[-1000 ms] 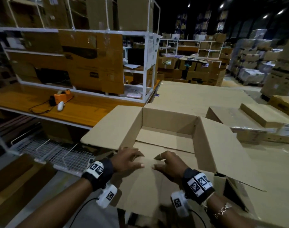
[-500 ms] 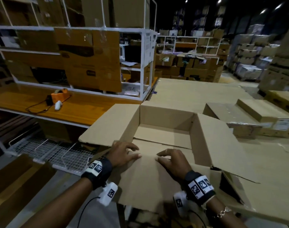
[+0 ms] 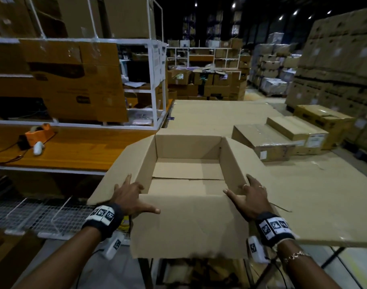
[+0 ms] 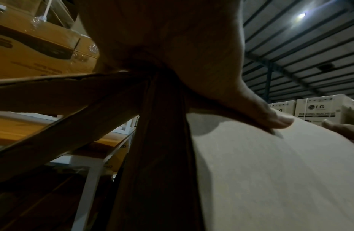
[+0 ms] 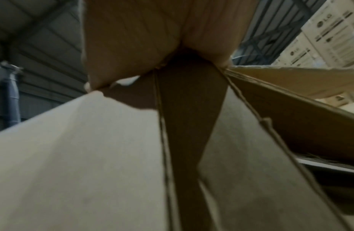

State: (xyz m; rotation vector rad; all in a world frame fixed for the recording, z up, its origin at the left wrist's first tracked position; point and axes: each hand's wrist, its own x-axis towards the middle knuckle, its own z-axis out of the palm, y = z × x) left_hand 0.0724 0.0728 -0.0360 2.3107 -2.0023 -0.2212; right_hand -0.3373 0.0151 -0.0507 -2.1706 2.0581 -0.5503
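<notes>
An open, empty cardboard box (image 3: 188, 147) sits at the near edge of the cardboard-covered table (image 3: 316, 197), all its top flaps folded outward. My left hand (image 3: 128, 197) straddles the near left corner, fingers spread flat on the left flap and thumb stretched along the near flap (image 3: 188, 226). My right hand (image 3: 249, 195) straddles the near right corner the same way, fingers on the right flap. In the left wrist view my thumb (image 4: 270, 118) presses flat on the near flap (image 4: 270, 171). The right wrist view shows my palm (image 5: 152, 39) over the corner seam, with the near flap (image 5: 73, 156) below it.
Two closed boxes (image 3: 268, 140) lie on the table beyond the box at the right. To the left is a wooden bench (image 3: 78, 149) with an orange tape dispenser (image 3: 39, 131), under a white rack (image 3: 155, 80) of cartons. A wire shelf (image 3: 42, 213) lies low left. Stacked cartons (image 3: 335, 59) fill the right.
Both hands slid apart from the middle of the near flap to the two near corners. The near flap now hangs folded outward, and the box stands squared in front of me.
</notes>
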